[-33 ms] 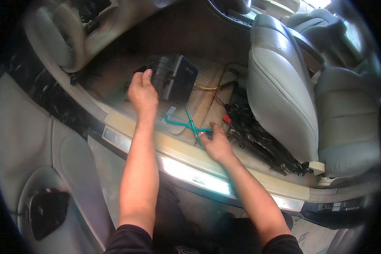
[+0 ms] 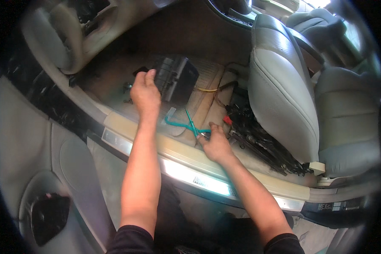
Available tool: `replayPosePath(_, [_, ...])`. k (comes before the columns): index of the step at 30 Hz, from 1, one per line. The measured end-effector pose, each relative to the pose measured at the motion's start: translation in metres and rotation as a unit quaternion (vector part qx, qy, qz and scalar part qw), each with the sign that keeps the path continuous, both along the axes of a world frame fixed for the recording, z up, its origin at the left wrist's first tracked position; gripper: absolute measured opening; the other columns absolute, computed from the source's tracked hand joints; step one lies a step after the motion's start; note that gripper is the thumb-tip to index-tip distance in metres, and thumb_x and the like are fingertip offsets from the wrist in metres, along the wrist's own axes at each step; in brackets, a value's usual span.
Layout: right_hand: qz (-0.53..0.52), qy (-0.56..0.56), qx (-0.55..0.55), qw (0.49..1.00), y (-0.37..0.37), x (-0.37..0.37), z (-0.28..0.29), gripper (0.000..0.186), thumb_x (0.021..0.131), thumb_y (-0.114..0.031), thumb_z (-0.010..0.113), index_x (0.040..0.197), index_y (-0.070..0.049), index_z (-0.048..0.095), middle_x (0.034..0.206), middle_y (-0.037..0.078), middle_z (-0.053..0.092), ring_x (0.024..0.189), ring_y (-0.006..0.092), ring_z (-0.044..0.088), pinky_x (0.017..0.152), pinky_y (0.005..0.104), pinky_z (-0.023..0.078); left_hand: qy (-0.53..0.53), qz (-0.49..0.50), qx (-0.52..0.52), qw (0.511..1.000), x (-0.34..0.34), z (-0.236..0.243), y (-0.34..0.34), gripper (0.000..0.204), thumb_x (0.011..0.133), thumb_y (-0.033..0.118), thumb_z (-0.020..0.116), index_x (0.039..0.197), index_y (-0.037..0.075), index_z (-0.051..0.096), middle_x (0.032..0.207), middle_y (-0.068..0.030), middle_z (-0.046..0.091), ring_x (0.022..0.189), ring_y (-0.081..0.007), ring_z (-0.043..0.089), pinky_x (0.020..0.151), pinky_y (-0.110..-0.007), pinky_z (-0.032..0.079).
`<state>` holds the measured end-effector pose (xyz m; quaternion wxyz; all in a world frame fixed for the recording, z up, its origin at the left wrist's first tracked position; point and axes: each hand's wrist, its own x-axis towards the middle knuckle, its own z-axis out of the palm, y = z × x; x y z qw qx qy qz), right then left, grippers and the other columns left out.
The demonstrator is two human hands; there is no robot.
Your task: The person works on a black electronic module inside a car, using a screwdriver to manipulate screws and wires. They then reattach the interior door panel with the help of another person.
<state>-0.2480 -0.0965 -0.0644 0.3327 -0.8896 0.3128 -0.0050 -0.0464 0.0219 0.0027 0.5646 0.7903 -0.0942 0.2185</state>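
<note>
My left hand (image 2: 146, 93) is closed at the left edge of a black plastic case (image 2: 180, 82) that stands tilted over the floor mat, its two halves apart. Part of its grip is hidden behind the fingers. Lower right, my right hand (image 2: 218, 144) has its fingers curled beside a thin straight teal tool (image 2: 190, 120) and a curved teal cord (image 2: 176, 123) that cross each other. A small metallic bit shows at the thumb, and what the fingers enclose is mostly hidden.
A grey leather seat (image 2: 281, 93) stands at right, with black rails and wiring (image 2: 262, 137) and a red connector (image 2: 227, 120) beneath. Yellow wire (image 2: 205, 89) crosses the mat. The door sill (image 2: 186, 154) runs in front; the open door panel (image 2: 72, 161) is at left.
My left hand has moved slightly right, and the case has turned a little. My right hand has shifted slightly left, covering the near end of the teal tool.
</note>
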Motion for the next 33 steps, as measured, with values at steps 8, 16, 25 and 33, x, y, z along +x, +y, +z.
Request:
replayPosePath(8, [-0.093,0.029,-0.325,0.941,-0.038,0.101,-0.021,0.075,0.087,-0.029,0.063,0.151,-0.003,0.033,0.15,0.03,0.035,0.143,0.0452,0.028,0.118,0.0592,0.02,-0.129,0.005,0.174,0.976,0.028,-0.008,-0.021,0.02,0.094,0.027,0.064,0.088,0.009,0.068,0.087,-0.0136,0.069,0.088,-0.0392,0.062,0.075,-0.048,0.049])
replayPosePath(16, [-0.095,0.146,-0.178,0.969,-0.055,0.104,-0.016,0.069,0.088,-0.03,0.061,0.148,-0.006,0.04,0.134,0.032,0.052,0.121,0.0446,0.057,0.109,0.0568,0.033,0.113,-0.014,0.131,0.985,0.044,-0.024,-0.009,0.026,0.098,0.029,0.06,0.094,0.004,0.067,0.088,-0.0212,0.068,0.083,-0.0424,0.063,0.073,-0.049,0.049])
replayPosePath(25, [-0.073,0.038,-0.131,0.988,-0.023,0.12,0.025,0.06,0.086,-0.031,0.066,0.14,-0.01,0.05,0.139,0.02,0.054,0.125,0.0381,0.056,0.101,0.0488,0.048,-0.207,-0.103,0.127,0.964,0.031,-0.056,-0.034,0.017,0.083,0.006,0.058,0.093,0.012,0.07,0.093,-0.0101,0.065,0.096,-0.0319,0.057,0.089,-0.047,0.045])
replayPosePath(33, [-0.027,-0.13,-0.01,0.991,-0.046,0.116,-0.039,0.089,0.076,0.002,0.07,0.154,-0.011,0.03,0.145,0.024,0.05,0.134,0.0398,0.049,0.111,0.0441,0.038,-0.086,-0.193,0.181,0.96,0.02,-0.079,-0.053,0.016,0.092,0.016,0.061,0.097,0.001,0.058,0.102,-0.0153,0.062,0.108,-0.0362,0.054,0.09,-0.047,0.049])
